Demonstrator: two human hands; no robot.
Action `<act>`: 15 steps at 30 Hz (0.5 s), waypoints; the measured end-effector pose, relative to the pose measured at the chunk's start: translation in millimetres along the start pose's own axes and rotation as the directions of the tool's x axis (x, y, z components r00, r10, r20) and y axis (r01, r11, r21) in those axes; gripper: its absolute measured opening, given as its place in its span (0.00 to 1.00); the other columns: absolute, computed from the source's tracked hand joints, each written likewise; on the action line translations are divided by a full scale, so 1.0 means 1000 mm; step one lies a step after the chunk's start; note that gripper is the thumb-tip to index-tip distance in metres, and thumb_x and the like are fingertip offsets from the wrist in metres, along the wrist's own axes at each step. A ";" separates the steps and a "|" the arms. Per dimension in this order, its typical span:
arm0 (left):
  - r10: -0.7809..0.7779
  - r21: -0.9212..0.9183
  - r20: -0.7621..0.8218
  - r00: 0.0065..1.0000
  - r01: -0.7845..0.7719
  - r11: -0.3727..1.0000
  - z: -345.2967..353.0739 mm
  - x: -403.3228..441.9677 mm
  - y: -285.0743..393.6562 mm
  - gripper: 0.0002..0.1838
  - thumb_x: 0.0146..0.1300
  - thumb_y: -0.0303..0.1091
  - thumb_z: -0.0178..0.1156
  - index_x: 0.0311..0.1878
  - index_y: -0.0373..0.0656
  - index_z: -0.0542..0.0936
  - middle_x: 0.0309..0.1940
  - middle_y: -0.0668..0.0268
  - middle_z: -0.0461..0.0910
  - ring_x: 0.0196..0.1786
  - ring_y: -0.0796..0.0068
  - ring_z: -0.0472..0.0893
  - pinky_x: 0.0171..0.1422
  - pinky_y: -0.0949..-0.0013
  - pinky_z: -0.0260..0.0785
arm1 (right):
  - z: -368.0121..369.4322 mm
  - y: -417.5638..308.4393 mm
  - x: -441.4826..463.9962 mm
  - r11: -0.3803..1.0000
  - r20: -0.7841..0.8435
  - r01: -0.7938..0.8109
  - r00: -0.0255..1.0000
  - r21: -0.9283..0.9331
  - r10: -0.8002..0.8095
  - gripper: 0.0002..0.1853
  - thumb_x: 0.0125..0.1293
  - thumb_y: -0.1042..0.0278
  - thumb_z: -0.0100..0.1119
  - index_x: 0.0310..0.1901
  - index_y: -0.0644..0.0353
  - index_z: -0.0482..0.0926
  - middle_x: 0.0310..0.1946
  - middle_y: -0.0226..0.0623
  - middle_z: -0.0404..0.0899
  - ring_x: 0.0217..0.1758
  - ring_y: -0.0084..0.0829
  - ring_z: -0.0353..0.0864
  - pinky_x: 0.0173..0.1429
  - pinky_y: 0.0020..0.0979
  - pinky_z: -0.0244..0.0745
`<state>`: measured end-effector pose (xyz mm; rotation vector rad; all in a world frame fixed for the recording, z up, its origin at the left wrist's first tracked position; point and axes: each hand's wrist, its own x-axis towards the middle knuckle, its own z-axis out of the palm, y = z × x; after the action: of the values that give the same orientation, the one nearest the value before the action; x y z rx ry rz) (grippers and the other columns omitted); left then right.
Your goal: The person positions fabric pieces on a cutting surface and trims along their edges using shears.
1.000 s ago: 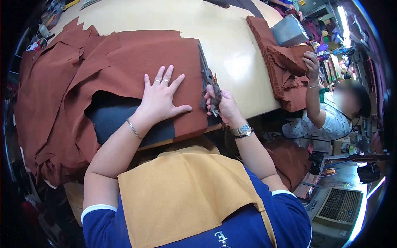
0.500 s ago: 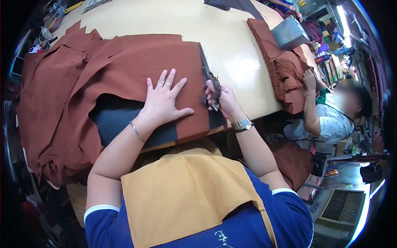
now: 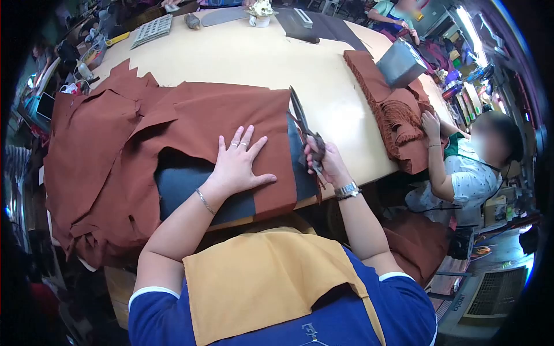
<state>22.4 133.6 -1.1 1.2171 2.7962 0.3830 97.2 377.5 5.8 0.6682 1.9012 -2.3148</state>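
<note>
My left hand (image 3: 238, 167) lies flat with fingers spread on a reddish-brown sheet of cloth or leather (image 3: 104, 150), near its right end. In my right hand (image 3: 328, 164) is a pair of scissors (image 3: 298, 108), its handles wrapped in dark material. The blades point away from me along the right edge of the brown sheet. A narrow brown strip hangs by the scissors. Under the brown sheet a dark sheet (image 3: 187, 181) shows through a curved gap and at the right edge. Part of the handles is hidden by my fingers.
On the pale table (image 3: 231, 63), a brown stack (image 3: 398, 109) with a metal block (image 3: 401, 63) on it lies right, beside a co-worker (image 3: 456, 161). A cup (image 3: 259, 20), a calculator-like grid panel (image 3: 152, 31) and a dark sheet (image 3: 320, 26) lie farther back. Another person (image 3: 395, 17) is beyond.
The view has tilted up, showing more of the table's far side. My left hand stays flat on the brown sheet. The scissors now stand slightly away from the sheet's right edge.
</note>
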 end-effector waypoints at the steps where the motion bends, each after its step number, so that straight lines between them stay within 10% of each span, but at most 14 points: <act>1: 0.007 -0.001 -0.006 1.000 -0.007 1.000 0.002 0.001 -0.001 0.53 0.48 0.76 0.58 0.73 0.53 0.60 0.75 0.51 0.48 0.78 0.50 0.45 0.72 0.31 0.40 | -0.008 0.003 -0.004 1.000 -0.004 0.009 1.000 0.014 -0.009 0.18 0.65 0.50 0.62 0.29 0.57 0.76 0.17 0.24 0.73 0.17 0.17 0.74 0.19 0.22 0.73; 12: -0.258 0.039 -0.053 0.965 0.260 0.965 0.002 0.000 0.006 0.54 0.49 0.76 0.56 0.75 0.54 0.56 0.76 0.50 0.44 0.78 0.49 0.42 0.71 0.27 0.35 | -0.080 0.034 0.000 0.981 -0.201 0.183 0.960 -0.069 -0.193 0.15 0.71 0.57 0.53 0.32 0.60 0.77 0.19 0.28 0.74 0.18 0.20 0.71 0.20 0.22 0.65; 15: -0.118 0.035 -0.231 0.966 0.130 0.991 0.014 -0.002 -0.019 0.28 0.64 0.50 0.56 0.65 0.51 0.70 0.67 0.53 0.66 0.70 0.51 0.65 0.67 0.36 0.57 | -0.082 0.029 -0.005 0.996 -0.187 0.084 0.979 0.022 -0.079 0.17 0.73 0.50 0.50 0.32 0.54 0.76 0.18 0.21 0.70 0.17 0.16 0.68 0.17 0.23 0.64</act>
<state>12.8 122.6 -19.9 1.0609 3.0754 0.4745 134.9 447.4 -30.7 0.8539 2.0105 -2.4110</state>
